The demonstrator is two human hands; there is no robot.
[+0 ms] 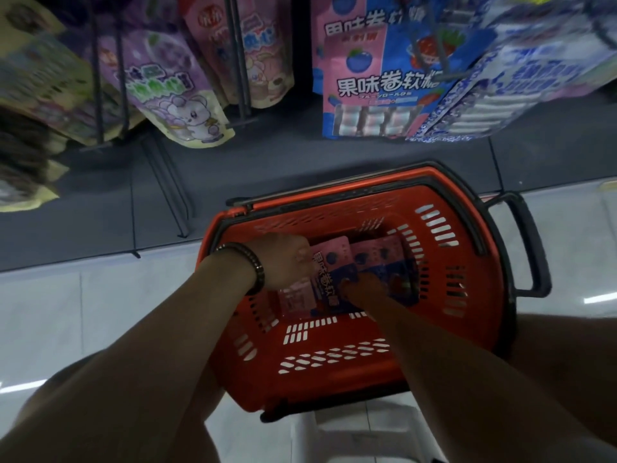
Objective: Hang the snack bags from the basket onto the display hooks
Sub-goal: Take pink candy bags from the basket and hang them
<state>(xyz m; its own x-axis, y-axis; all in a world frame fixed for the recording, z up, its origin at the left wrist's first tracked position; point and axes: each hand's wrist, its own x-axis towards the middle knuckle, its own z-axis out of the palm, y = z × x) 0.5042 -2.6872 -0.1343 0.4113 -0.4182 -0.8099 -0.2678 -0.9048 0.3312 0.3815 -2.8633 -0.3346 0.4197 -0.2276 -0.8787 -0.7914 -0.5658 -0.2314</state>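
left hand (283, 262) grips bag (329, 264), right hand (362, 290) touching — basket (444, 225)

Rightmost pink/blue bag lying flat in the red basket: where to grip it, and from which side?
Pinch the right snack bag by its pink far edge, coming down from above. It lies flat, deep in the basket, whose tall walls likely block any sideways approach.

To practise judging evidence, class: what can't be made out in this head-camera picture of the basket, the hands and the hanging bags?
- Count of bags in the basket: head view; the left hand, right hand and top bag cover them.
- Right hand's grip: head view, too dark, fingertips unclear.
- Hooks: head view, upper ends cut off by the top edge.
- Left-edge bags: head view, blurred, print unreadable.
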